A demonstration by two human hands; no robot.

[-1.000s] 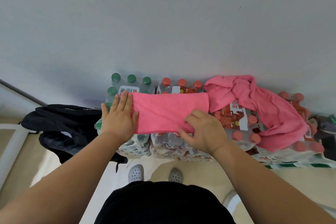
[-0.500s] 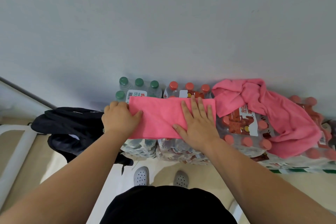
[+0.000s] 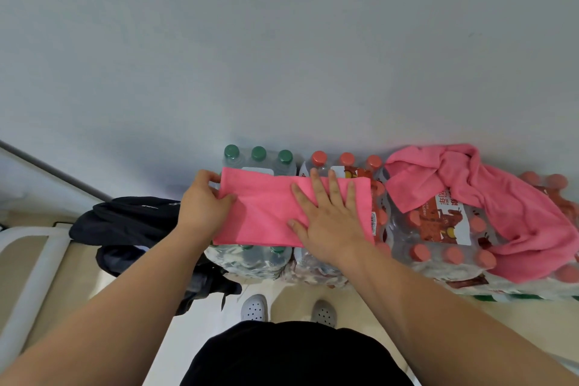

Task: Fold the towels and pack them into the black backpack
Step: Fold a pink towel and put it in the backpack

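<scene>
Head view: bottle packs (image 3: 250, 257) along a grey wall (image 3: 282, 56) carry the folded towel (image 3: 266, 213), left hand (image 3: 202, 207) pinching its left edge, right hand (image 3: 329, 226) pressing flat as half a second ago, backpack (image 3: 125, 222) just left, red labels (image 3: 445, 222) unreadable.

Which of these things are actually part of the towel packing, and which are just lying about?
Part of the job:
folded pink towel, gripped by the left hand, pressed flat by the right hand
crumpled pink towel
black backpack

Just lying about:
green-capped bottles and red-capped bottles, merely underneath the towels
grey shoes
</scene>
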